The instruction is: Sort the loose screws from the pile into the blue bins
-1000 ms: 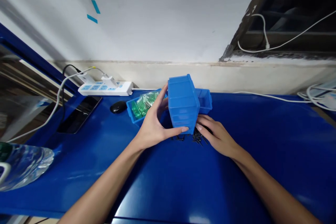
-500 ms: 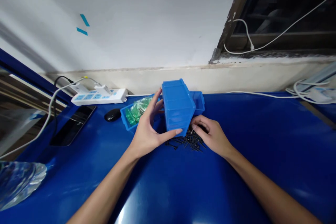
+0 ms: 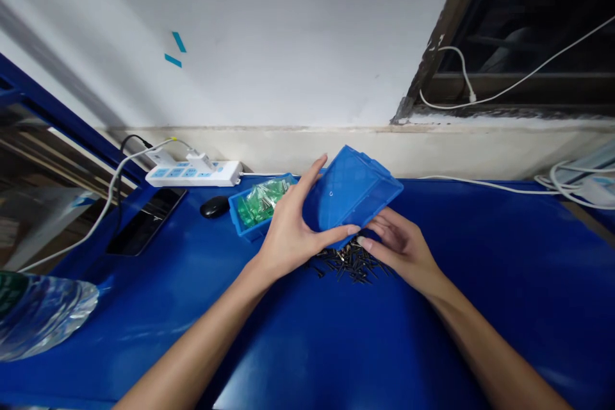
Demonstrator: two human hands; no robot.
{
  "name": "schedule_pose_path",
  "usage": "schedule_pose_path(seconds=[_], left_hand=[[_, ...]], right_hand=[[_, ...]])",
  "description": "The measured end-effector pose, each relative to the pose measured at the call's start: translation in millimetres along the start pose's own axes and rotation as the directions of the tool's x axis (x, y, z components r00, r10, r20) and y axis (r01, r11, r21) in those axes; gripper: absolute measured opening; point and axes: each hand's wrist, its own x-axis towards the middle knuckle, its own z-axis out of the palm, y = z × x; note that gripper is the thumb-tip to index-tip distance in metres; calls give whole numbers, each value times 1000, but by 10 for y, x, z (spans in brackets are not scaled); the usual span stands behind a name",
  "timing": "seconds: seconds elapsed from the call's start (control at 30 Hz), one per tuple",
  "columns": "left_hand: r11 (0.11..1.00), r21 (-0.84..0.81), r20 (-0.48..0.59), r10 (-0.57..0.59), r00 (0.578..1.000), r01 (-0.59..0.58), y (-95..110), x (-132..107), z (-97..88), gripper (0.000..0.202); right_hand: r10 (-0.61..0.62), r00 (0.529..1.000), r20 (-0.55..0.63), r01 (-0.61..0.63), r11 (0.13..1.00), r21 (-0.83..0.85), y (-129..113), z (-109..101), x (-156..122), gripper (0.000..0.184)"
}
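Note:
My left hand (image 3: 293, 230) grips a blue plastic bin (image 3: 353, 195), which is tipped over with its underside towards me, above a pile of small dark screws (image 3: 350, 262) on the blue table (image 3: 336, 339). My right hand (image 3: 401, 246) is under the bin's right lower edge, fingers curled against it, just above the screws. Just left of the tipped bin a second blue bin (image 3: 245, 221) holds bags of green parts (image 3: 262, 198).
A white power strip (image 3: 195, 173) with plugs and cables lies at the back left by the wall. A black mouse (image 3: 214, 206) and a dark phone (image 3: 144, 221) lie near it. A clear water bottle (image 3: 41, 314) lies at the left edge. White cables (image 3: 571, 179) run at the right.
The bin has been tilted further, from standing on end to bottom-up and slanted right. More screws now lie spread on the table beneath it. My right hand shifted under its edge.

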Motion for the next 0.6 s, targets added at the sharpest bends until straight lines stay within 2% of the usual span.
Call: schedule_pose_path(seconds=[0.1,0.17,0.23,0.3,0.37,0.43,0.47,0.53,0.6], left_hand=[[999,21,29,41,999,-42,99,111,13,96],[997,26,23,72,997,-73,140,144,39,80],[994,62,-3,94,996,-94,139,129,82,61],[978,170,18,121,992,-122,91,66,140,52],[922,325,158,165,974,-209,13,-30,207,49],[847,460,275,150,950,-266,-65,-133,273,53],[815,506,299,140,944,-281,-94,-178,303,56],[777,553,317,139,938,-302,-124,-245,353,59],[761,570,315,145,938,-309,-120,-279,390,60]], right_hand=[[18,995,-94,-12,998,67,-25,-28,37,25],[15,986,-166,-3,997,72,-69,-91,64,27],[-42,966,-255,53,998,36,-154,-204,84,27],[-169,907,-386,139,985,-104,-263,-370,86,24],[-316,834,-453,156,922,-355,-357,-571,68,18],[-414,824,-387,94,773,-628,-398,-780,35,14],[-425,848,-316,62,673,-737,-394,-874,17,13],[-360,919,-161,55,522,-851,-339,-1020,-13,17],[-250,967,-46,71,440,-895,-251,-1088,-30,22]])
